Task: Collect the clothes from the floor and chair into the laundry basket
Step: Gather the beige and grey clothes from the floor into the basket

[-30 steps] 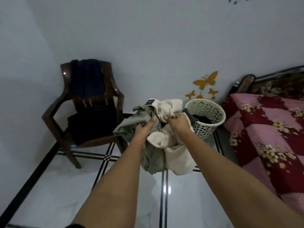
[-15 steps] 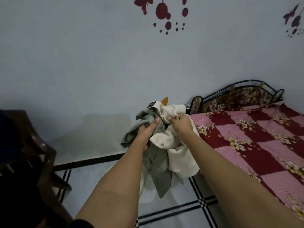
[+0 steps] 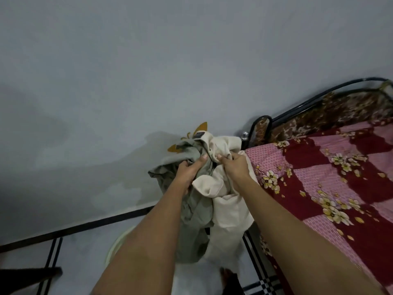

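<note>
The left forearm (image 3: 144,241) enters from 7 o'clock and the right forearm (image 3: 297,241) from 5 o'clock, and they converge just below the centre of the view. Under the left forearm, at about 7 o'clock, a pale curved rim shows. It looks like the laundry basket (image 3: 113,245), and most of it is hidden by the arms and the hanging cloth.

The left hand (image 3: 188,171) has its fingers curled tight into a bunched grey-green garment (image 3: 191,211), with the thumb pressed on top of the fabric. Just beside it, the right hand (image 3: 235,167) grips a cream garment (image 3: 229,216), fingers closed round a fold near the top. The two pieces are crumpled together in one bundle held off the floor. Their loose ends dangle toward 6 o'clock, over the area of the pale rim.

The floor (image 3: 85,243) is light tile with black lines and runs from 8 to 6 o'clock. At 3 to 4 o'clock lies a bed with a pink and maroon floral quilt (image 3: 340,188), its near edge close to the right hand. A dark metal headboard (image 3: 319,96) curves across at 2 o'clock. Behind everything is a plain grey wall (image 3: 148,60), with orange butterfly stickers (image 3: 202,126) peeking out just above the bundle.
</note>
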Demonstrator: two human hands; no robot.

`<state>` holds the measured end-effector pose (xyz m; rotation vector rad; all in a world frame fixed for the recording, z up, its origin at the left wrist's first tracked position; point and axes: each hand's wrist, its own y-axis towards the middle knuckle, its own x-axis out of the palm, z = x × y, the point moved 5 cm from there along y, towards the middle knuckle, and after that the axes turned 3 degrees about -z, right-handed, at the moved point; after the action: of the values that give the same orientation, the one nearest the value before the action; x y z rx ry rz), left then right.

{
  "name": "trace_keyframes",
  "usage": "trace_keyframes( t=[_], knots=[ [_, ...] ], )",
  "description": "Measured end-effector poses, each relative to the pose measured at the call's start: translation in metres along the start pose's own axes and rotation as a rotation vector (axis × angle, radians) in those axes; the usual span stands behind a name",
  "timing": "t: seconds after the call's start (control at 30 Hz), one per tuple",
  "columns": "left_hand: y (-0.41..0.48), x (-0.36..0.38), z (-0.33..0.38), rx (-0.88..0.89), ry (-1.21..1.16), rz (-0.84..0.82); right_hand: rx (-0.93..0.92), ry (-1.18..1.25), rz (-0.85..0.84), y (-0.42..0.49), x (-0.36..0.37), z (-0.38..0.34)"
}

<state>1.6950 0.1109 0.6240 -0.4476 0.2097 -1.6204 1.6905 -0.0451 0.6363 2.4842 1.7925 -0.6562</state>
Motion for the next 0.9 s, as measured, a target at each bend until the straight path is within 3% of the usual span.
trace_keyframes(
  t=[0.23,0.37,0.53,0.7,0.77,0.83,0.9],
  knots=[
    [0.15,-0.003,-0.142,-0.205,0.131,0.143,0.188,-0.081,-0.245,0.138,0.069,0.159],
    [0.186,-0.001,-0.236,-0.398,0.354,0.071,0.428,-0.095,-0.424,0.16,0.103,0.247],
    [0.17,-0.018,-0.274,-0.42,0.523,0.248,0.448,-0.293,-0.474,0.149,0.095,0.281],
    [0.132,-0.052,-0.296,-0.496,0.767,0.349,0.431,-0.61,-0.408,0.124,0.056,0.322],
    [0.119,-0.061,-0.296,-0.523,0.85,0.425,0.443,-0.634,-0.392,0.11,0.047,0.332],
    [0.107,-0.077,-0.308,-0.601,0.823,0.528,0.422,-0.632,-0.416,0.094,0.048,0.34],
    [0.101,-0.088,-0.323,-0.629,0.562,0.52,0.369,-0.624,-0.402,0.085,0.053,0.347]
  ],
)
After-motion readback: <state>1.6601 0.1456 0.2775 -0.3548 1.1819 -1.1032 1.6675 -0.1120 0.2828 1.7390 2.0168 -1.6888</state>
